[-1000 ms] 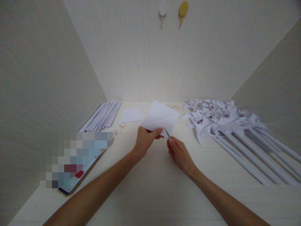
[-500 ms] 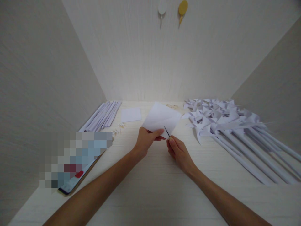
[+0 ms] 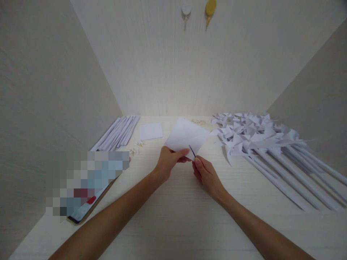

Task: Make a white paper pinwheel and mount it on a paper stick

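White sheet (image 3: 185, 135) lay ahead of and between the hands. Left of the left hand I saw a phone (image 3: 87, 207), partly pixelated, with folded paper strips (image 3: 119, 134) beyond it, then small pale bits (image 3: 137, 148) and a flat paper square (image 3: 150, 131). I had the left hand (image 3: 168, 159) pinching the sheet, its thumb covering the near edge; the right hand (image 3: 204, 171) gripped a slim dark tool (image 3: 192, 151) over the near corner. Paper pinwheels (image 3: 249, 133) crowded beyond, rightward. The sheet's far corner pointed away; I couldn't tell a long axis.
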`<state>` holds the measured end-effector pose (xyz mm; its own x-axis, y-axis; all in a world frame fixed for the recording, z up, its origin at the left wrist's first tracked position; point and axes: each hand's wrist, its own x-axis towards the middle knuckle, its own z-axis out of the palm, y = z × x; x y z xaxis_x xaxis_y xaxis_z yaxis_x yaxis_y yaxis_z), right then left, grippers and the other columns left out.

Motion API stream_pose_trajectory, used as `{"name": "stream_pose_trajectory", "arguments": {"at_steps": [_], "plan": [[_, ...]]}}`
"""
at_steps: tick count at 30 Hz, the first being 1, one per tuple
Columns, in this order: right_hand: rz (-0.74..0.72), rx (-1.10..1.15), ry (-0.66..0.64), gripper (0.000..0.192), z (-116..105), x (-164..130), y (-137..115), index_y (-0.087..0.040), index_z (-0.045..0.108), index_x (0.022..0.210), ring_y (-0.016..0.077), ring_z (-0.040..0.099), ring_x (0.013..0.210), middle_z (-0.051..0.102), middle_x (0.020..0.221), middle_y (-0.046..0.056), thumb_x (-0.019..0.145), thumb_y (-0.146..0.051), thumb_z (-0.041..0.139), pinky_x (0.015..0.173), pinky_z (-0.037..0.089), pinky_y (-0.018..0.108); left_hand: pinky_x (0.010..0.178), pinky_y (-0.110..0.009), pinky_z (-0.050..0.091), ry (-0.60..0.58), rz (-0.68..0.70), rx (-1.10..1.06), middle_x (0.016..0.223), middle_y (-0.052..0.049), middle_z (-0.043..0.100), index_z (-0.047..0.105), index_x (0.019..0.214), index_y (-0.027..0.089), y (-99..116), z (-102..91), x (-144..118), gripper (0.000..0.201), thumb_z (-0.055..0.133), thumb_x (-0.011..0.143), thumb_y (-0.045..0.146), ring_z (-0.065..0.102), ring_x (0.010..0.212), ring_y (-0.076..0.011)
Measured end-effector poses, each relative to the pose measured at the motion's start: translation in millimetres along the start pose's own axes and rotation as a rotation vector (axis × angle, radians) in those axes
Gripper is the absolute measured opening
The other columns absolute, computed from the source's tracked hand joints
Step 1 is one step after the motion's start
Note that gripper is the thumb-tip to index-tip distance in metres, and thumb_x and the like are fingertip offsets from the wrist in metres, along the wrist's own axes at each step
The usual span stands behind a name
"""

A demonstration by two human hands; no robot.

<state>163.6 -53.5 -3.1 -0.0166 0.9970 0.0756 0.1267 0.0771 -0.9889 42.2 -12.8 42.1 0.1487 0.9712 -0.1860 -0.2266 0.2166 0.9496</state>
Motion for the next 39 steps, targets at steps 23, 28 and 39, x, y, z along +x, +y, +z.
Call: {"name": "stream_pose_trajectory", "arguments": {"at_steps": [23, 28, 39], "plan": [[-0.013, -0.047, -0.001, 0.039, 0.2, -0.6, -3.9, -0.02, 0.036, 0.058, 0.008, 0.027, 0.042, 0.031, 0.049, -0.005, 0.081, -0.051, 0.034, 0.038, 0.02, 0.021, 0.047, -0.022, 0.049, 0.135, 0.127, 0.02, 0.068, -0.006, 0.066, 0.065, 0.068, 0.008, -1.1, -1.6, 2.9, 0.028, 0.072, 0.048, 0.026, 0.059, 0.058, -0.014], [-0.022, -0.035, 0.003, 0.04, -0.2, -0.1, -1.9, -0.02, 0.037, 0.058, 0.0082, 0.027, 0.043, 0.031, 0.049, -0.005, 0.081, -0.052, 0.035, 0.038, 0.02, 0.021, 0.046, -0.022, 0.049, 0.131, 0.117, 0.033, 0.065, -0.007, 0.066, 0.065, 0.067, 0.008, -1.6, -1.6, 3.4, 0.028, 0.073, 0.047, 0.026, 0.058, 0.057, -0.0142], [-0.013, -0.004, 0.002, 0.039, 0.9, 0.9, -0.2, -0.02, 0.038, 0.059, 0.0076, 0.026, 0.041, 0.031, 0.048, -0.006, 0.08, -0.052, 0.035, 0.037, 0.019, 0.02, 0.045, -0.023, 0.049, 0.136, 0.102, 0.024, 0.064, -0.005, 0.066, 0.065, 0.065, 0.009, -1.3, -0.1, 1.9, 0.024, 0.072, 0.047, 0.023, 0.058, 0.056, -0.0141]]}}
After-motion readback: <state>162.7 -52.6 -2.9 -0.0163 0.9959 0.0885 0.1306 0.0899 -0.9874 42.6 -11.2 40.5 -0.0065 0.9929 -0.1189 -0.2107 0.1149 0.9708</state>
